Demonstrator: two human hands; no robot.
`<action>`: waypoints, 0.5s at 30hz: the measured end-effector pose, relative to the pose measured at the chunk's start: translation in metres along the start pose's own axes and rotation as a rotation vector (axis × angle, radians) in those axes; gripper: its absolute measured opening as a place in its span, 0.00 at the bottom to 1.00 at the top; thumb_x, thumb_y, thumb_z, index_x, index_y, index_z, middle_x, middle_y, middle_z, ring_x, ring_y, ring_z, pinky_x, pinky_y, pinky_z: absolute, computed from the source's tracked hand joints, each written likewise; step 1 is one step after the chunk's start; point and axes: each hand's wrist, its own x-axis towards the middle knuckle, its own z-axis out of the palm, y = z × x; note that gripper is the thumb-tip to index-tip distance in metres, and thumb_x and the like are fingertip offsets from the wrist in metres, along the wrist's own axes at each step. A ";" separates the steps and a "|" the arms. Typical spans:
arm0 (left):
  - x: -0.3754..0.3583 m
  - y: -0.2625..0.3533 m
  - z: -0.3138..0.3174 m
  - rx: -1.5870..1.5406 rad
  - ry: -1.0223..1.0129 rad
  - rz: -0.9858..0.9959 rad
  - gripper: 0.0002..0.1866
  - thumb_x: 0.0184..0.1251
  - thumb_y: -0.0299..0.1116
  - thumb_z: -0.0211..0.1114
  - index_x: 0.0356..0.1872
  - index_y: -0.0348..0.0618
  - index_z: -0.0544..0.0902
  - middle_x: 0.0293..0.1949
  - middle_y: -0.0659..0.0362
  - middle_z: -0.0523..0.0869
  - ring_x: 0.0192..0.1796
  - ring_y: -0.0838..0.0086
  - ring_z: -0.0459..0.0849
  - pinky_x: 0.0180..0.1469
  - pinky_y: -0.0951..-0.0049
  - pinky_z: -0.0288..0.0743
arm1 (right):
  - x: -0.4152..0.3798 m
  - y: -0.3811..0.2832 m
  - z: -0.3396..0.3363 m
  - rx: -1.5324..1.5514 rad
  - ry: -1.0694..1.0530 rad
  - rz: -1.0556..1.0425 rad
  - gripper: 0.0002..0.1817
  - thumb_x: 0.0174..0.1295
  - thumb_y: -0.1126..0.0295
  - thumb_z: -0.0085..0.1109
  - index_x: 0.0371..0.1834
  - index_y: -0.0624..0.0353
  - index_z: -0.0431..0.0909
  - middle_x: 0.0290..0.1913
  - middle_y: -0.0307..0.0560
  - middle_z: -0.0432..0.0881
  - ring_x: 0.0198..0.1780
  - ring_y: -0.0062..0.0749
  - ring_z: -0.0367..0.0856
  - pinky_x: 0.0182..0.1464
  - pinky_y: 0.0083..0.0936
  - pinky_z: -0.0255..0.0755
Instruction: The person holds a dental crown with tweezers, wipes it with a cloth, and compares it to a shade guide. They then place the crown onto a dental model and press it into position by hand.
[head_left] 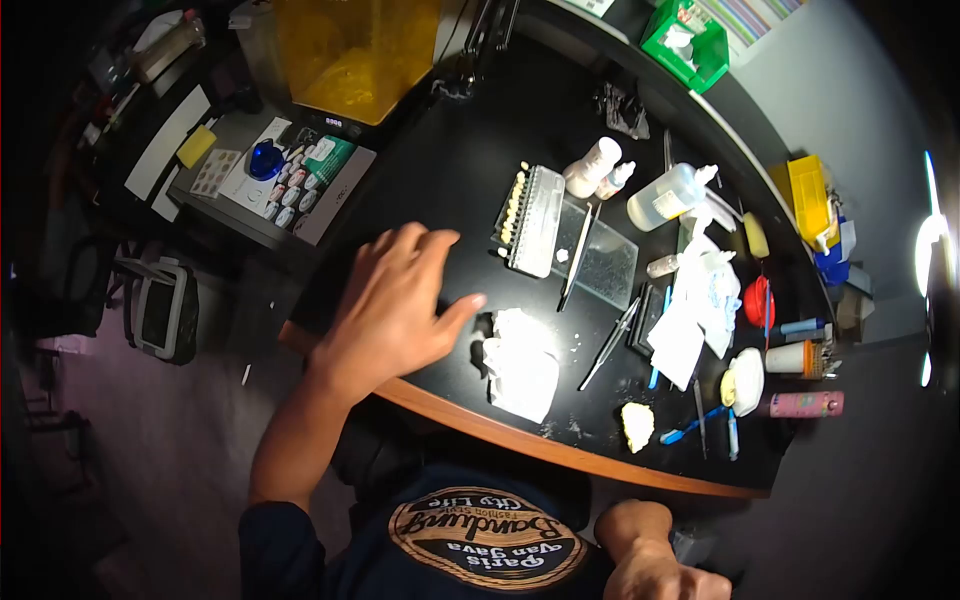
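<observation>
My left hand (400, 305) hovers over the black tabletop with its thumb and fingers apart, holding nothing. Just beyond its thumb lies a crumpled white tissue (522, 375) near the front edge. Ahead of the fingers are a clear ridged plastic case (540, 220) and a row of small tooth-shaped cream pieces (515, 205). A glass slab (607, 262) sits beside the case, with a slim instrument (578, 258) across it. Tweezers (610, 345) rest nearer to me. My right hand (665, 572) is curled closed below the table edge, by my body; its inside is hidden.
White bottles (594, 165) and a clear squeeze bottle (668, 198) stand farther back. White paper tissues (680, 335), a red round container (758, 300), a yellowish lump (637, 427) and a pink can (806, 404) are to the right. An amber box (360, 50) stands at the back left.
</observation>
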 end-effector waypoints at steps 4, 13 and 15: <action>0.065 0.025 0.018 0.124 -0.125 -0.142 0.41 0.60 0.55 0.78 0.58 0.23 0.79 0.52 0.36 0.83 0.56 0.44 0.85 0.61 0.50 0.79 | -0.006 -0.016 0.002 -0.078 -0.056 0.008 0.19 0.71 0.79 0.53 0.20 0.49 0.79 0.29 0.41 0.77 0.34 0.30 0.75 0.34 0.27 0.70; 0.088 0.017 0.066 0.096 -0.076 -0.272 0.40 0.56 0.52 0.82 0.55 0.26 0.77 0.51 0.33 0.85 0.59 0.44 0.86 0.63 0.47 0.79 | -0.009 -0.028 -0.001 -0.109 -0.052 -0.012 0.21 0.71 0.79 0.52 0.18 0.48 0.75 0.25 0.38 0.71 0.29 0.27 0.71 0.32 0.27 0.66; 0.086 0.013 0.068 0.084 -0.028 -0.269 0.34 0.57 0.48 0.81 0.52 0.29 0.79 0.50 0.37 0.86 0.56 0.46 0.87 0.61 0.48 0.80 | -0.008 -0.028 -0.004 -0.085 -0.038 -0.021 0.20 0.71 0.79 0.52 0.18 0.49 0.74 0.25 0.37 0.70 0.29 0.27 0.71 0.32 0.27 0.65</action>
